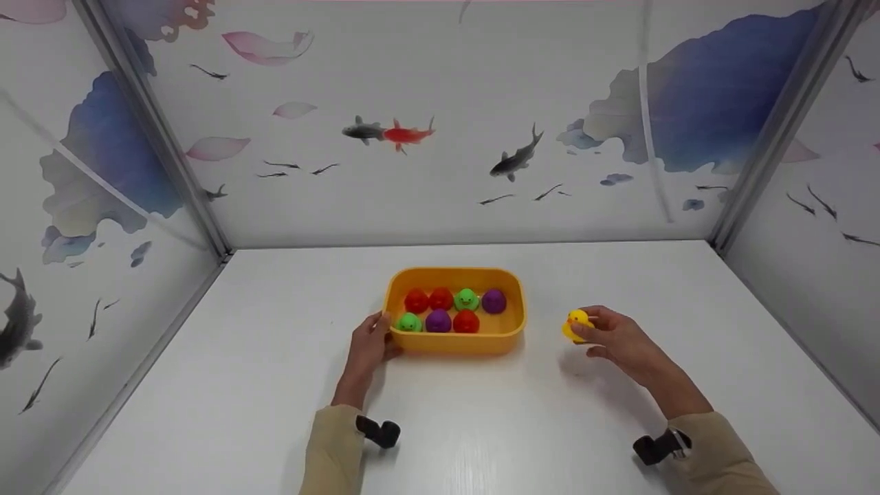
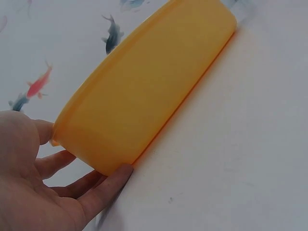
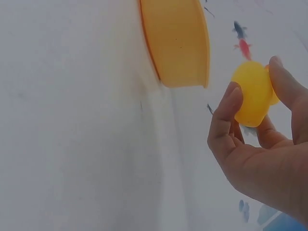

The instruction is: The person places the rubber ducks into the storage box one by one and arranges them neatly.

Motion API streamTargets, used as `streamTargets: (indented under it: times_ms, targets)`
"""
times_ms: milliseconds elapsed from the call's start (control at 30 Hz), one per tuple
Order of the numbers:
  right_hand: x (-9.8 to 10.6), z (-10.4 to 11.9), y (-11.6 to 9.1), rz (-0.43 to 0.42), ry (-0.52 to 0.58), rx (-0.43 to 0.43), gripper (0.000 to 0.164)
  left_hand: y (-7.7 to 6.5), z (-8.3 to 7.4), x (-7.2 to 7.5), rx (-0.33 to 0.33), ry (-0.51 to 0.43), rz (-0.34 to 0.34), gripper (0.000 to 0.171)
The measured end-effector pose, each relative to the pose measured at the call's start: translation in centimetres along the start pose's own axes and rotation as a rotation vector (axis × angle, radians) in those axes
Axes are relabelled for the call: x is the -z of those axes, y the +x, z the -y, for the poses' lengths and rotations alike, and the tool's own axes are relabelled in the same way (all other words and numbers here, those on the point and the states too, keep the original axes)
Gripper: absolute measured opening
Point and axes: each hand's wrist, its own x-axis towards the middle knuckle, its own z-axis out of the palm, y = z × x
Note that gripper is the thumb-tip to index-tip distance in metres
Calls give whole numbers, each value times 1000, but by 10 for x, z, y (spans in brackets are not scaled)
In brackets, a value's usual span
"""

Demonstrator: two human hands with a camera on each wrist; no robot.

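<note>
A yellow toy duck (image 1: 576,326) is pinched between the thumb and fingers of my right hand (image 1: 622,344), held up to the right of an orange-yellow plastic basin (image 1: 454,344). The right wrist view shows the duck's rounded yellow body (image 3: 253,96) from close by. At the basin's left end, my left hand (image 1: 369,344) grips the wall, thumb at the rim and fingertips down by the base, as the left wrist view shows. Inside the basin lie three red toys (image 1: 466,321), two green duck toys (image 1: 466,299) and two purple toys (image 1: 438,321).
The basin stands on a white table (image 1: 481,426). White panels (image 1: 440,192) printed with fish and petals enclose the table at the back and both sides, joined by metal corner posts (image 1: 158,130). A black camera strap (image 1: 378,432) sits on each wrist.
</note>
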Motion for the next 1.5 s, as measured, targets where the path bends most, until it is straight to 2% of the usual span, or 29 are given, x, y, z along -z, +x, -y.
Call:
streamTargets:
  times_ms: [233, 500, 733, 900, 1233, 1500]
  targets:
    - [-5, 8, -2, 6, -1, 42, 62, 0, -2, 1, 10, 12, -3, 53]
    - [-12, 20, 4, 7, -129, 145, 58, 0, -1, -1, 12, 8, -6, 52]
    - [-26, 34, 17, 9, -124, 114, 62, 0, -1, 0, 16, 19, -3, 55]
    - [-36, 42, 25, 19, -119, 126, 63, 0, -1, 0, 15, 22, -3, 56]
    - [-55, 57, 41, -14, -122, 112, 52, 1, 1, 0, 3, 28, 7, 55]
    - [-68, 57, 54, -38, -142, 74, 46, 1, 0, 1, -4, 15, -2, 54]
